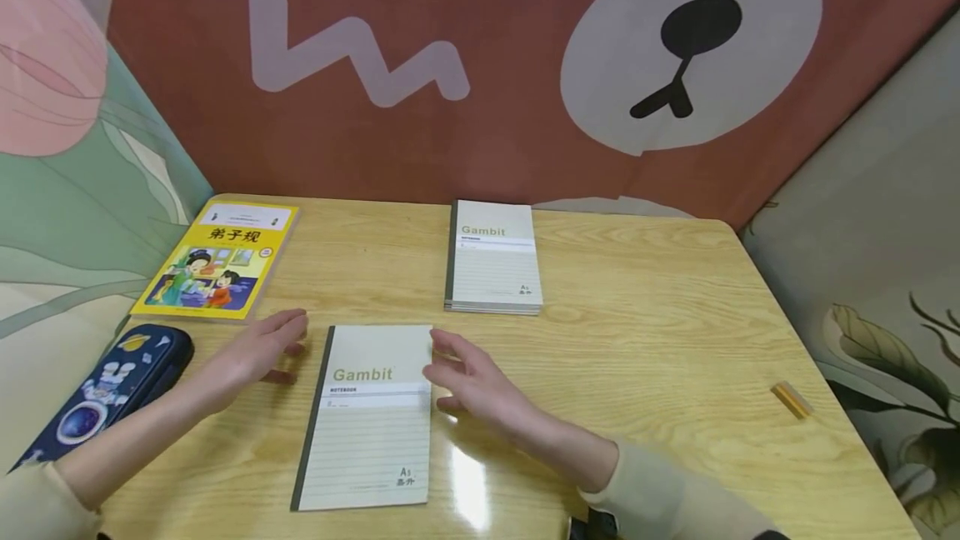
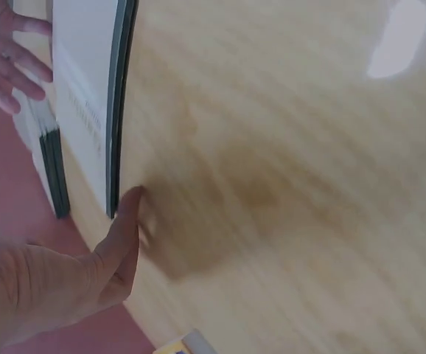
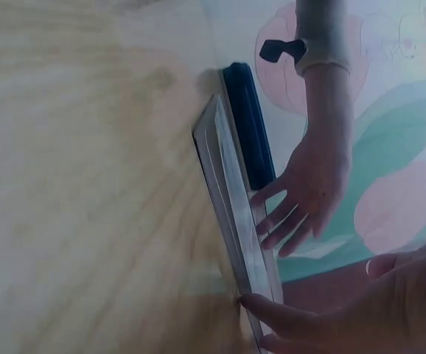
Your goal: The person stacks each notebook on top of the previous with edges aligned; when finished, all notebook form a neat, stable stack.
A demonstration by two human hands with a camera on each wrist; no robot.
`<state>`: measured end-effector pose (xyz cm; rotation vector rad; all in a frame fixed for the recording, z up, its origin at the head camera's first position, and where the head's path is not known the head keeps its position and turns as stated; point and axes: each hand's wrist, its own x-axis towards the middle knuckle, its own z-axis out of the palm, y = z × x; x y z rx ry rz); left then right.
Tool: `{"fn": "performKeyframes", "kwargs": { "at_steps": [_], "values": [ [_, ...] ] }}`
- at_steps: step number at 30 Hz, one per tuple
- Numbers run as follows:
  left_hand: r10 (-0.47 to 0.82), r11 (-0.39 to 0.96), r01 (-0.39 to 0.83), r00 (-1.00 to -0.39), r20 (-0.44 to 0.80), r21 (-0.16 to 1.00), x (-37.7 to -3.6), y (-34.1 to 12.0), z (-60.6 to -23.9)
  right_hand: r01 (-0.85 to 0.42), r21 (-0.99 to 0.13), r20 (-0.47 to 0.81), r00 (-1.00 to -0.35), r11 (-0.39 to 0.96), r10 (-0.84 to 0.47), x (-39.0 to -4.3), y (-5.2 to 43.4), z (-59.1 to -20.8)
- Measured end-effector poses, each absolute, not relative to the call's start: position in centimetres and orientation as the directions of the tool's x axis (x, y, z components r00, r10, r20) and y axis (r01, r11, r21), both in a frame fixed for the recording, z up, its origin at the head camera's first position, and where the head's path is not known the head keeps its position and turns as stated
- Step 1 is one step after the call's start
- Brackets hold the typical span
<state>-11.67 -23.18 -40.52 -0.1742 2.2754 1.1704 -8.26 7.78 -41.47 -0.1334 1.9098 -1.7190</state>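
A notebook (image 1: 375, 440) with a pale cover, dark spine and the word Gambit lies flat near the table's front. To its left hovers my left hand (image 1: 258, 352), fingers loosely extended and holding nothing. In the left wrist view the notebook's dark spine (image 2: 121, 110) lies just beyond that hand's fingertips. My right hand (image 1: 476, 377) is on the other side, fingertips right at the upper right edge of the cover and fingers relaxed. The right wrist view shows the notebook's page edge (image 3: 228, 206) beside the right thumb.
Several matching notebooks (image 1: 495, 273) lie stacked at the back. A yellow picture-cover book (image 1: 217, 261) is at the back left, with a dark blue space-themed pencil case (image 1: 112, 390) in front of it. A small tan object (image 1: 791, 400) lies near the table's right edge.
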Motion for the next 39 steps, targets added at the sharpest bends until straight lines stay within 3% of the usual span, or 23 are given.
{"fn": "performKeyframes", "kwargs": {
  "at_steps": [12,22,32,39],
  "values": [
    [0.120,0.487,-0.479,-0.792,-0.599,0.731,-10.0,-21.4,-41.1,0.378,-0.925,-0.363,-0.834,0.049,-0.416,-6.5,6.9,-41.0],
    [0.097,0.526,-0.496,-0.772,-0.628,0.691,-10.3,-20.9,-41.2,0.462,-0.887,-0.424,-0.820,-0.007,-0.385,-6.4,6.8,-41.0],
    [0.107,0.549,-0.434,-0.811,-0.576,0.714,-10.6,-21.2,-41.7,0.479,-0.869,-0.384,-0.810,-0.121,-0.444,-7.3,7.0,-41.1],
    [0.117,0.558,-0.400,-0.830,-0.546,0.727,-11.1,-21.1,-40.7,0.419,-0.894,-0.318,-0.843,-0.159,-0.433,-8.3,7.3,-40.5]
  ]
}}
